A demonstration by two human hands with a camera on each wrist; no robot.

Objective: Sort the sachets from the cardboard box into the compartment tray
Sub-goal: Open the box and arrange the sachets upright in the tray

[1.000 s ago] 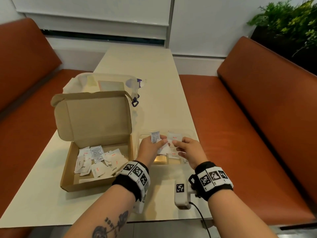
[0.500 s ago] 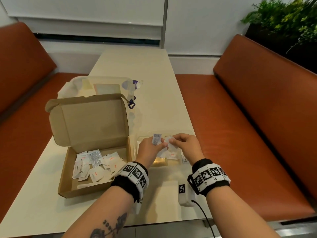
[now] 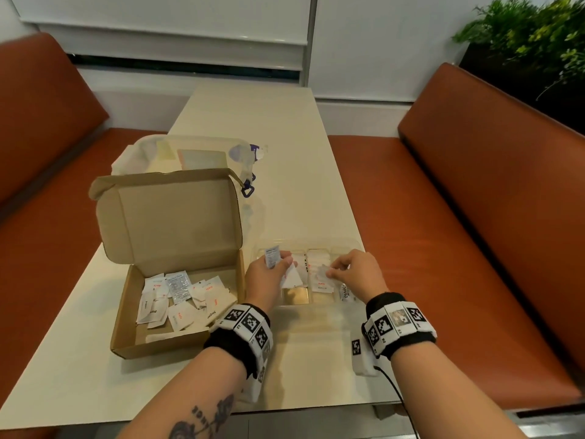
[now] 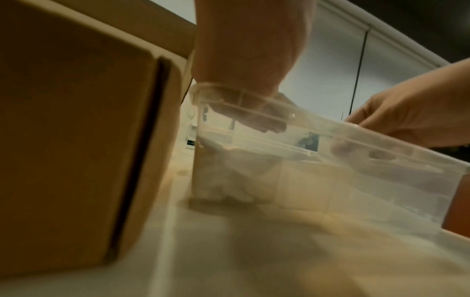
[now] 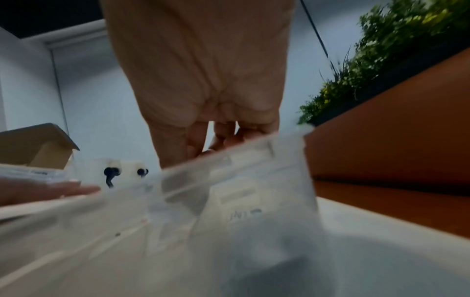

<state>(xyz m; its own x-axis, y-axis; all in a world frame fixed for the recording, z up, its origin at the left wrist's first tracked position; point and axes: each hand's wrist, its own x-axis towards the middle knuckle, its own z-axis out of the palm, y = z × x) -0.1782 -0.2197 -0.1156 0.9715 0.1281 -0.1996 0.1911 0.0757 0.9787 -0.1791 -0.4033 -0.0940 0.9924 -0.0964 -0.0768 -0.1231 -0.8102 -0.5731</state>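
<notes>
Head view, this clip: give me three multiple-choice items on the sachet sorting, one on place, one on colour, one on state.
1. Where does the clear plastic compartment tray sit relative to the open brown cardboard box?
A. To its right
B. To its left
C. Inside it

2. What colour are the padded benches flanking the cream table?
A. Grey
B. Rust orange
C. Green

3. What is the left hand doing?
A. Resting flat on the table
B. Gripping the box lid
C. Holding white paper sachets over the tray

Answers: 1 A, the tray lies right of the box, near the table's right edge. 2 B, both bench cushions are rust orange. 3 C, the fingers pinch a printed sachet above the tray while the right hand pinches another white sachet.
</notes>
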